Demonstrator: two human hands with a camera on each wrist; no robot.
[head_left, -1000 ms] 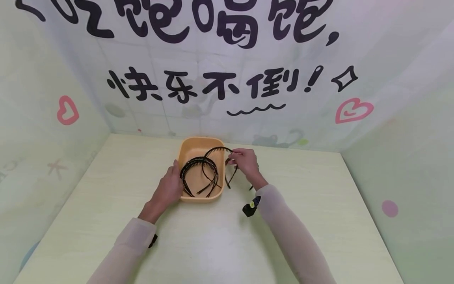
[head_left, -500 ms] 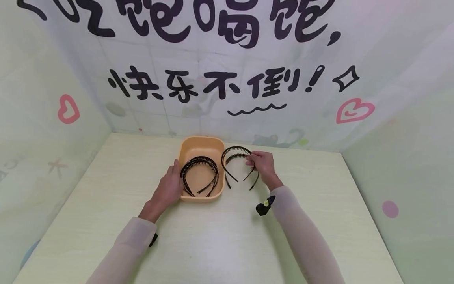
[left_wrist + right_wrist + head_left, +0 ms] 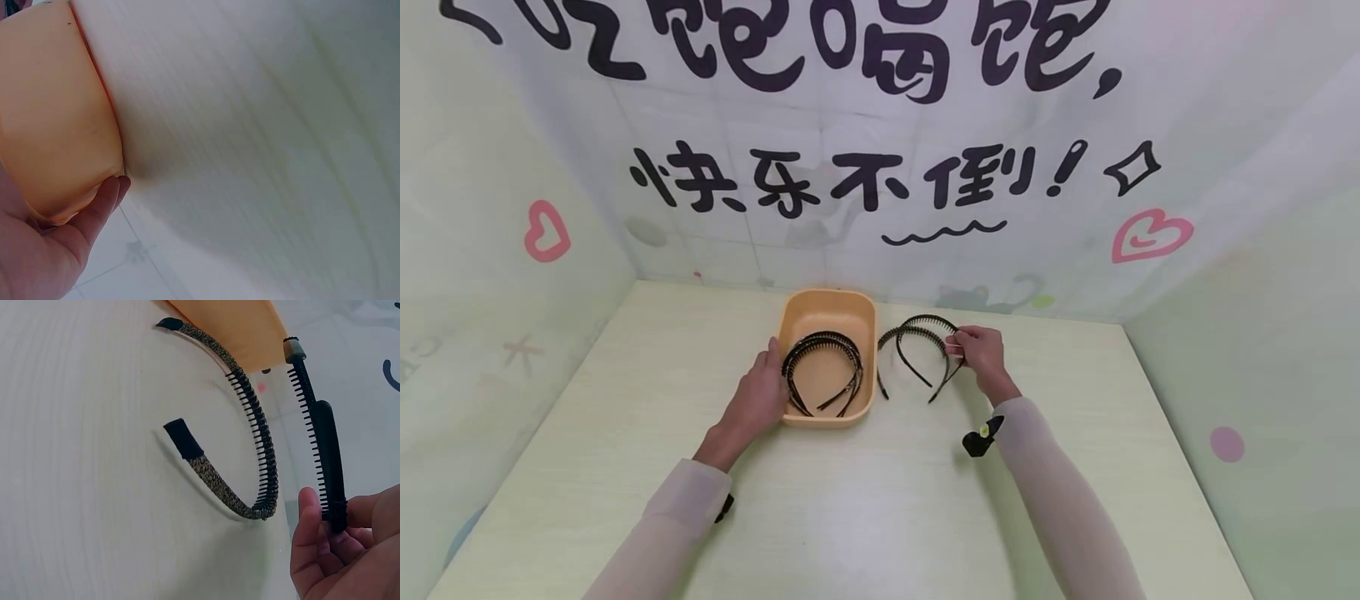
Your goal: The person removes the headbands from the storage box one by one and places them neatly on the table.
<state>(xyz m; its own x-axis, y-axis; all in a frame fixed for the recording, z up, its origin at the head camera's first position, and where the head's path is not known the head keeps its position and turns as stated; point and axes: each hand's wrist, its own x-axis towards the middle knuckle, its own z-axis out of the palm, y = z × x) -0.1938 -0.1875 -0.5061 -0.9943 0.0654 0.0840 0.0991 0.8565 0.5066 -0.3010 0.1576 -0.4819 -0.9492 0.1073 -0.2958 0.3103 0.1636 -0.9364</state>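
Note:
My left hand (image 3: pixel 760 392) grips the left wall of a light-orange plastic tray (image 3: pixel 826 307); the left wrist view has thumb and fingers at its corner. Inside the tray lie several black toothed headbands (image 3: pixel 822 337), overlapping. My right hand (image 3: pixel 981 350) pinches one side of a black toothed headband (image 3: pixel 328 450), raised off the table to the right of the tray. Below it, a second headband (image 3: pixel 267 456) rests on the table beside the tray; its ends look speckled gold and black in the right wrist view. In the head view the two headbands overlap.
The pale wooden table (image 3: pixel 850 508) reaches a back wall sheet (image 3: pixel 820 242) with large black lettering, and sheets also stand at both sides. The tray sits close to the back edge. Each wrist carries a small black camera (image 3: pixel 979 437).
My right hand has carried the pinched headband from over the tray's right wall to the right, above the headband on the table. The left hand and tray have stayed put.

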